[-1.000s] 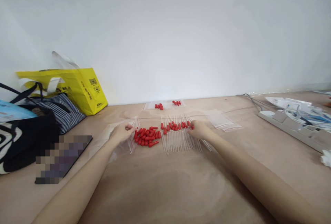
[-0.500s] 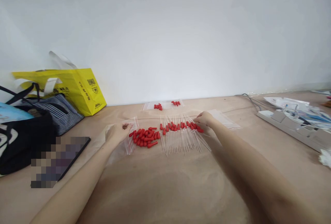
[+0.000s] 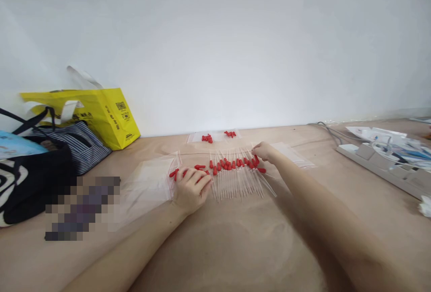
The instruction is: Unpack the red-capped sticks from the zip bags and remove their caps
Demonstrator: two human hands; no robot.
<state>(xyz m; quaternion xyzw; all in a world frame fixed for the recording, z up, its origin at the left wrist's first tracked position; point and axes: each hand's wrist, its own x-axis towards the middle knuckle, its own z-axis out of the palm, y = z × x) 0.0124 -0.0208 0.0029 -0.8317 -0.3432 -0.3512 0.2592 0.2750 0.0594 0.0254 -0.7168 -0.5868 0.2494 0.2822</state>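
A row of clear thin droppers with red rubber bulbs (image 3: 235, 173) lies side by side on the brown table. Left of it is a heap of loose red bulbs (image 3: 199, 167), mostly covered by my left hand (image 3: 191, 186), which rests on it with fingers spread. My right hand (image 3: 264, 152) is at the row's far right end, fingers curled and pinched near the red bulbs there; what they grip is too small to make out. An empty clear zip bag (image 3: 148, 183) lies left of my left hand.
Further back lie two clear bags with red bulbs (image 3: 215, 137), and another clear bag (image 3: 292, 155) to the right. A yellow bag (image 3: 97, 114), a striped bag (image 3: 72, 141) and a black bag stand at left. A white power strip (image 3: 380, 164) with cables lies at right.
My left hand let go of the zip bag's edge and moved right onto the heap of red bulbs. My right hand moved right along the row, then slightly back.
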